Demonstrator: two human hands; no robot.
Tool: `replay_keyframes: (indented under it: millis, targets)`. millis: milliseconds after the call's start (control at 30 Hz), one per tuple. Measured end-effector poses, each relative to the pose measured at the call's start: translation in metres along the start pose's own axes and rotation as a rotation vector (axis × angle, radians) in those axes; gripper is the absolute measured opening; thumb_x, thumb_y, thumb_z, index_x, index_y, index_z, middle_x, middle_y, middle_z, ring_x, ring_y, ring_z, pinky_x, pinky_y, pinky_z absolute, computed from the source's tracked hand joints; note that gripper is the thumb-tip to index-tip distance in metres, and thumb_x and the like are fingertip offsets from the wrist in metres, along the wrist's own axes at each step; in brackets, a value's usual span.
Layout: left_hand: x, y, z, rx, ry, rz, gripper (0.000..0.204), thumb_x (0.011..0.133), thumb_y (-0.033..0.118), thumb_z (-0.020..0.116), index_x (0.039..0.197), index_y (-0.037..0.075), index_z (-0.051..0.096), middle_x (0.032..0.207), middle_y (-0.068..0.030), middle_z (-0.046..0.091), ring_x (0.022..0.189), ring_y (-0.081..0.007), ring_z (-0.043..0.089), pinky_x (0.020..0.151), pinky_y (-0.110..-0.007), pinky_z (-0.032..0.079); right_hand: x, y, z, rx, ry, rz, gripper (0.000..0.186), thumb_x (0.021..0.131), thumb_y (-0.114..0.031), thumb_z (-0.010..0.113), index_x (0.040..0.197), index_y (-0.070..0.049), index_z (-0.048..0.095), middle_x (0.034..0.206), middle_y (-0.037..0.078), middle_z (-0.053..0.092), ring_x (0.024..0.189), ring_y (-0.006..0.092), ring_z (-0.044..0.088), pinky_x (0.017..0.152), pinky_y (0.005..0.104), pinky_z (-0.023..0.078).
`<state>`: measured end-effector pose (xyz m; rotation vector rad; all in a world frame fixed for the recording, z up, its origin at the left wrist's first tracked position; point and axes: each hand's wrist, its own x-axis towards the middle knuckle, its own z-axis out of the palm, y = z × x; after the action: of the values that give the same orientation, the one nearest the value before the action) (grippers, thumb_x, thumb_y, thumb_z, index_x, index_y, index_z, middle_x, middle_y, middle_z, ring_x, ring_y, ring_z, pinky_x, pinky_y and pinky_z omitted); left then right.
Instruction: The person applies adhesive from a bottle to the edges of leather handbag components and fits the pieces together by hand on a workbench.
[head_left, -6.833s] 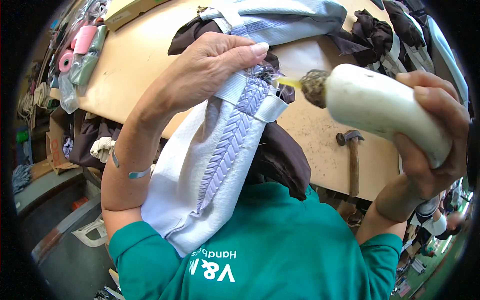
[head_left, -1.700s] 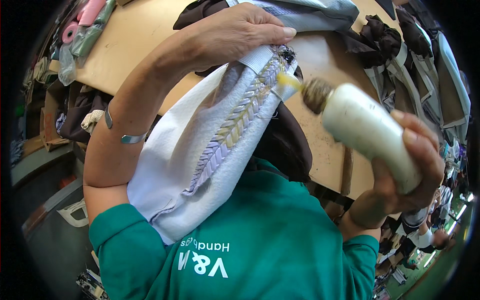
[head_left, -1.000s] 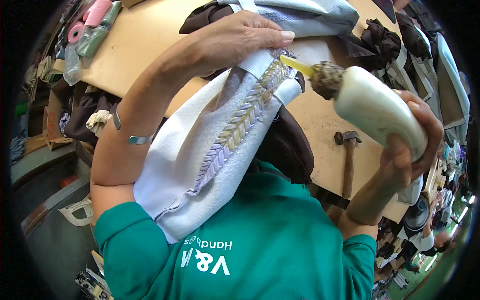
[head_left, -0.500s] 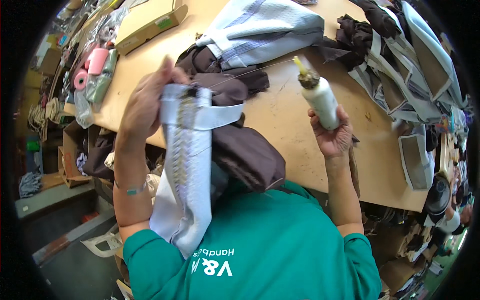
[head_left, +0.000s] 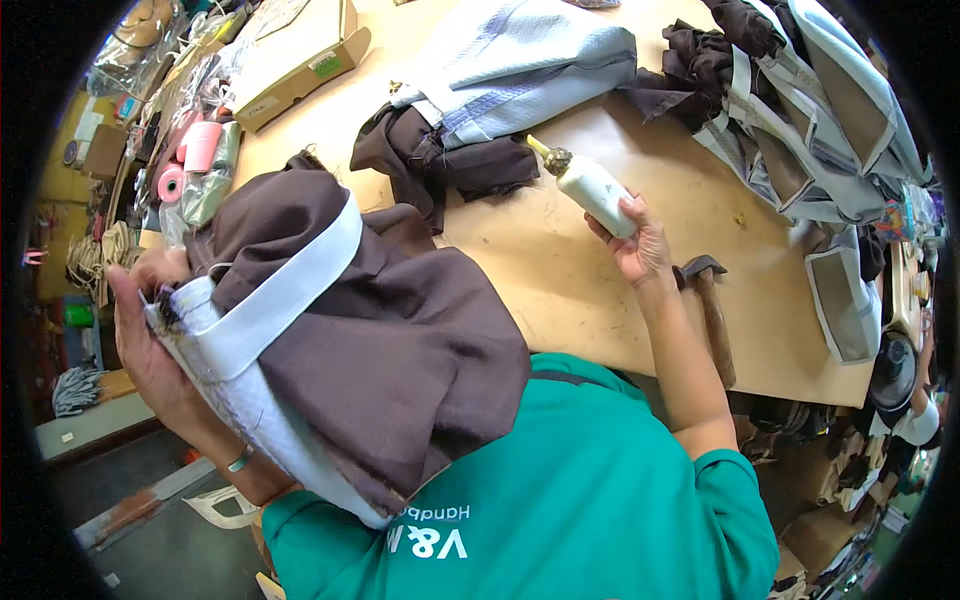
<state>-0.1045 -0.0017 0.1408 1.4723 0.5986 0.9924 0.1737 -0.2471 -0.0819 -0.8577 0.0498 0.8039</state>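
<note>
My left hand (head_left: 148, 350) holds a bag piece at the left: dark brown cloth (head_left: 400, 360) with a white padded edge (head_left: 240, 400) and a white strap (head_left: 300, 270) across it. A dark tangled tip shows at the edge's upper end beside my fingers. My right hand (head_left: 640, 242) grips a white squeeze bottle (head_left: 598, 195) with a yellow nozzle and a crusted collar, held over the tan table (head_left: 550, 315) and tilted toward the upper left. A hammer (head_left: 716, 320) with a wooden handle lies just right of my right forearm.
Light blue and brown bag pieces (head_left: 535, 75) lie at the back. More pieces (head_left: 805, 110) are heaped at the right. A cardboard box (head_left: 300, 85) and pink and green spools (head_left: 200, 145) sit at the left. A co-worker's white sleeve (head_left: 915, 425) shows at far right.
The bag piece has moved left and turned, showing brown cloth instead of the braided strip. The bottle has moved up and away from the piece, over the table.
</note>
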Motion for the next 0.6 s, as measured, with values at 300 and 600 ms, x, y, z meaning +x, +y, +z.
replay_keyframes:
  millis: [300, 600]
  targets:
    - [-0.020, 0.017, -0.033, -0.171, -0.153, -0.078, 0.039, 0.092, 0.040, 0.033, 0.066, 0.011, 0.028, 0.064, 0.0021, 0.027, 0.060, -0.0100, 0.029, 0.060, -0.026, 0.026, 0.011, 0.006, 0.004, -0.235, -0.024, -0.191, 0.032, 0.071, -0.013, 0.063, 0.098, -0.005, 0.047, 0.093, 0.008, 0.052, 0.088, 0.0172, 0.053, 0.073, 0.0301, 0.048]
    - [-0.012, 0.060, -0.047, -0.011, -0.275, 0.132, 0.043, 0.092, 0.044, 0.022, 0.068, 0.009, 0.030, 0.071, -0.0029, 0.037, 0.072, -0.0140, 0.038, 0.076, -0.034, 0.029, 0.007, 0.016, 0.000, -1.472, 0.112, -0.797, 0.037, 0.067, -0.013, 0.065, 0.099, -0.002, 0.050, 0.095, 0.011, 0.056, 0.090, 0.0231, 0.052, 0.084, 0.0371, 0.036]
